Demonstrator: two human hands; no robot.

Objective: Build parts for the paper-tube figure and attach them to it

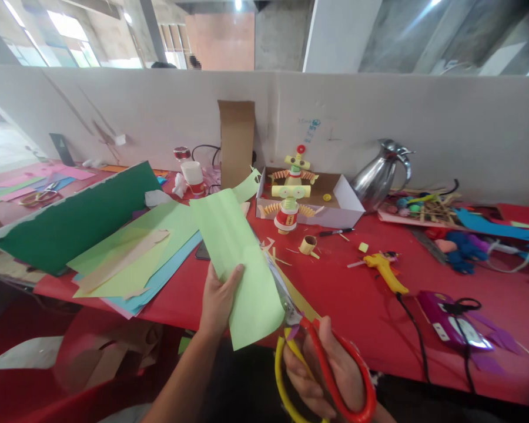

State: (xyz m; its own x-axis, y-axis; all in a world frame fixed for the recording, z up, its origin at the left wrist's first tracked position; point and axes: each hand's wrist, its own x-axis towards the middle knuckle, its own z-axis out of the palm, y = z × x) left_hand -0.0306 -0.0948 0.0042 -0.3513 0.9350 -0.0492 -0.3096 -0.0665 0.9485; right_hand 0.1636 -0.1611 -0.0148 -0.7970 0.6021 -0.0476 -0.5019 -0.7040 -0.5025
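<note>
A long sheet of light green paper [242, 258] is pinched in my left hand [220, 296], thumb on top, above the near edge of the table. My right hand [330, 367] grips a pair of scissors [321, 352] with one red and one yellow handle. Their blades lie along the right edge of the green paper, partly hidden behind it. At the far end a narrow strip of green paper [247, 187] sticks out to the upper right. Beyond it stand two paper robot figures [286, 217] with folded arms, in front of and inside a shallow box [335, 202].
Stacked coloured paper [127, 252] lies left beside a dark green board [79, 220]. A yellow glue gun [385, 270], a purple device [454, 323] with cables and a small paper ring [308, 245] sit on the red table [348, 294]. A metal jug [381, 176] leans at the back.
</note>
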